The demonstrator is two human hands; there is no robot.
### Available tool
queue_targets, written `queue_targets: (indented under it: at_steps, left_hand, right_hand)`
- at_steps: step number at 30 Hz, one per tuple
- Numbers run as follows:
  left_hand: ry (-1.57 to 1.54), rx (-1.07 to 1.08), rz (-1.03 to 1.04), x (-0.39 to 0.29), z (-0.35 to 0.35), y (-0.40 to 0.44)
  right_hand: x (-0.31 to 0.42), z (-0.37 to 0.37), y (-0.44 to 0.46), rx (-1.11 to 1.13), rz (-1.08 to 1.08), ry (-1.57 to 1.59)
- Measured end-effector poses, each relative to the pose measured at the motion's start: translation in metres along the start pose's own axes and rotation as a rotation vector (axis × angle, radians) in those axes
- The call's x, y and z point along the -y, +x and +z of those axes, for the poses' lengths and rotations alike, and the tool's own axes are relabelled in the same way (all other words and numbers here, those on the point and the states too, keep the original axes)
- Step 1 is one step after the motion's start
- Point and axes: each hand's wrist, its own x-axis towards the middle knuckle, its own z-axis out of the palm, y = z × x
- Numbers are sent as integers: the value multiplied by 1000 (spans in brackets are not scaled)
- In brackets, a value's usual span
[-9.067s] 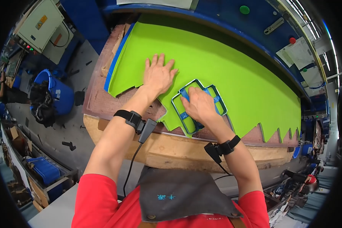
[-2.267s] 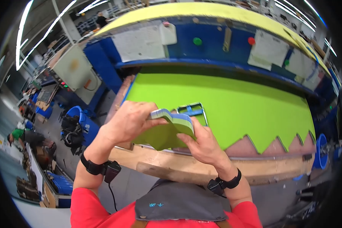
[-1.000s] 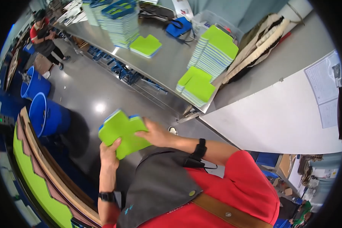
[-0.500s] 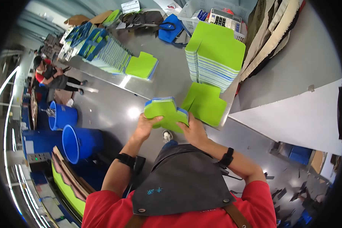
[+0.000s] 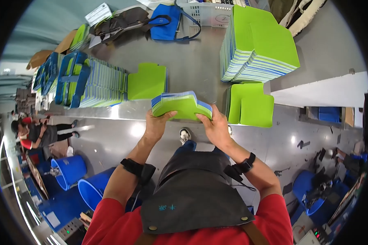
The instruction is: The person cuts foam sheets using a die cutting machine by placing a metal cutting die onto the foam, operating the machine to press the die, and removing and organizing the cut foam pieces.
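A circled 2 marks the basket and blue characters the apron, while left hand and right hand, forearms stretched forward, clamp fingers on the stack near the table edge.

The stack of cut sheets is held up in the air between the left hand and the right hand, one gripping each side, thumbs on its near face. That face is plain lime green; the layered edges along the top show bands of green, blue and whitish. The outline is stepped, dropping at a notch towards the right. It is tilted, its green side facing the person.
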Motion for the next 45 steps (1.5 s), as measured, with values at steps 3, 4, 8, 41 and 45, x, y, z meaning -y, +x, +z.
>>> queue_targets:
  at_steps: [3,4,8,41,45]
  left_hand:
    - [27,99,86,20,-13,20]
    - [14,134,158,28,-14,24]
    - [83,184,309,72,-17,38]
    - [-33,279,-439,-20,207,31]
    - [44,245,-395,-16,211,37]
  right_hand:
    - [-24,19,6,-90,-7,79]
    - [-34,25,5,-129,-38,150]
    - [-80,45,1,-136,83,228]
    - [-45,-193,-15,-137,485,-228]
    - [-56,-196,-7,-119,495,-225]
